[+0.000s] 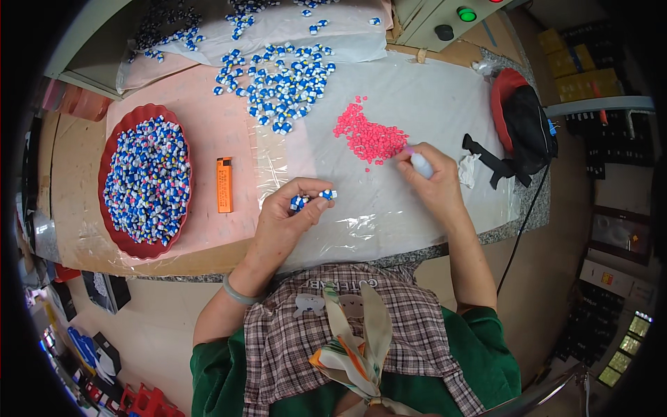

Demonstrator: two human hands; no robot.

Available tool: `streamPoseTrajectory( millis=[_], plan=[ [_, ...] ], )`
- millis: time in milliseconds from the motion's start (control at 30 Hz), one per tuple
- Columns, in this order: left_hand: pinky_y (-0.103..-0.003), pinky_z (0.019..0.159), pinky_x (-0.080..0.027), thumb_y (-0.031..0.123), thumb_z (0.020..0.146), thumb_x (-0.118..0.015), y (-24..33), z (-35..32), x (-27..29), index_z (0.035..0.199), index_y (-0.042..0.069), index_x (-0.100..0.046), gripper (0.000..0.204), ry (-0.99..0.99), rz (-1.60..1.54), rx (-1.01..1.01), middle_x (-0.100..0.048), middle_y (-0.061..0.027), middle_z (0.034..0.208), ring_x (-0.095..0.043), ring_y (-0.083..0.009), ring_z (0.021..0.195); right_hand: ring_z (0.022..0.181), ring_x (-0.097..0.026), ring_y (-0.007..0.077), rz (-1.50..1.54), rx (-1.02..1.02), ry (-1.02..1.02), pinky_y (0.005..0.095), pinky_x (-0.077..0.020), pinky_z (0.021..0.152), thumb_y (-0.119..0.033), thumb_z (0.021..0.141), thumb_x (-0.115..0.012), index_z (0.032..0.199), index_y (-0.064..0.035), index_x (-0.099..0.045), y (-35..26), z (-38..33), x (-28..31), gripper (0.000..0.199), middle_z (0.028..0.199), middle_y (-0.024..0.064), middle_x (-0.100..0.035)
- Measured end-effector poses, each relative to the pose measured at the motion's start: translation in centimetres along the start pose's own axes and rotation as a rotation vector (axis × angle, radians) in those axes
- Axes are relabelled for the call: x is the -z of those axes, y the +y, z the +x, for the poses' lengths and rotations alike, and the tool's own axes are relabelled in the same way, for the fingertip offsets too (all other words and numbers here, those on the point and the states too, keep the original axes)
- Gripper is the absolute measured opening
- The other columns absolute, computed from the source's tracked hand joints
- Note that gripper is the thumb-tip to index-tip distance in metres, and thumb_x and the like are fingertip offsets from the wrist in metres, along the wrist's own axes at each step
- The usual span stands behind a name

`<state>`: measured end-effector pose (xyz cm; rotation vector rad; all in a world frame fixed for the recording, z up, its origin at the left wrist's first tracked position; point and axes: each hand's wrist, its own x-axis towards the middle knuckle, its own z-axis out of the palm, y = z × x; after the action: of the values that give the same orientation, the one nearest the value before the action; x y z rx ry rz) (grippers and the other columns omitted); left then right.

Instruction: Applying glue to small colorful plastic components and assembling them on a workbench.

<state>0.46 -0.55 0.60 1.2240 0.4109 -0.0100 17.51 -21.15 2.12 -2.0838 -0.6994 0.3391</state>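
My left hand [286,217] is closed around a few small blue-and-white pieces; one blue-and-white piece [328,195] is pinched at the thumb and fingertip. Others show between the curled fingers. A small pale squeeze bottle [421,165] is gripped in my right hand [439,186], its purplish tip pointing toward the pile. That tip is at the right edge of a heap of tiny pink pieces [372,141] on the clear sheeting. Whether it touches a pink piece cannot be made out. Further back lies a loose spread of blue-and-white pieces [290,85].
At left stands a scalloped red tray [142,250] full of blue-and-white pieces. An orange lighter [224,189] lies beside it. On the right are a crumpled tissue [469,170], a black strap [490,158] and a red bowl [506,97] with a black cloth item [528,132].
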Motion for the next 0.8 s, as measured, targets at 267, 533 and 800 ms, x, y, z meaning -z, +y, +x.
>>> streamPoseTrajectory(
  millis=[267,533,800],
  plan=[
    [-0.017,0.058,-0.038,0.009,0.091,-0.063,0.0,-0.6,0.3,0.111,0.004,-0.063,0.02,0.016,0.006,-0.021,-0.065,-0.0015,0.088,-0.045,-0.0028,0.066,0.079,-0.064,0.0266,-0.164,0.248,-0.103,0.0313,-0.0495,0.073,0.001,0.076,-0.069,0.093,-0.0001,-0.066,-1.4,0.3,-2.5,0.017,0.085,0.0122,-0.064],
    [-0.018,0.056,-0.038,0.012,0.091,-0.063,-0.1,-0.8,0.4,0.111,0.005,-0.063,0.021,0.04,0.061,-0.023,-0.066,-0.0017,0.088,-0.045,-0.0027,0.066,0.075,-0.064,0.0298,-0.327,0.288,-0.048,0.0353,-0.0511,0.068,-0.004,0.072,-0.073,0.088,-0.0006,-0.065,-1.6,0.9,-2.9,0.018,0.083,0.0117,-0.065],
    [-0.017,0.056,-0.038,0.012,0.091,-0.063,0.0,-0.7,0.5,0.112,0.005,-0.063,0.022,0.033,0.051,-0.01,-0.066,-0.0016,0.089,-0.046,-0.0021,0.066,0.074,-0.064,0.0327,-0.416,0.252,-0.073,0.0378,-0.0504,0.066,-0.006,0.072,-0.073,0.087,0.0006,-0.064,-2.0,0.8,-3.5,0.019,0.082,0.0138,-0.064]
  ],
)
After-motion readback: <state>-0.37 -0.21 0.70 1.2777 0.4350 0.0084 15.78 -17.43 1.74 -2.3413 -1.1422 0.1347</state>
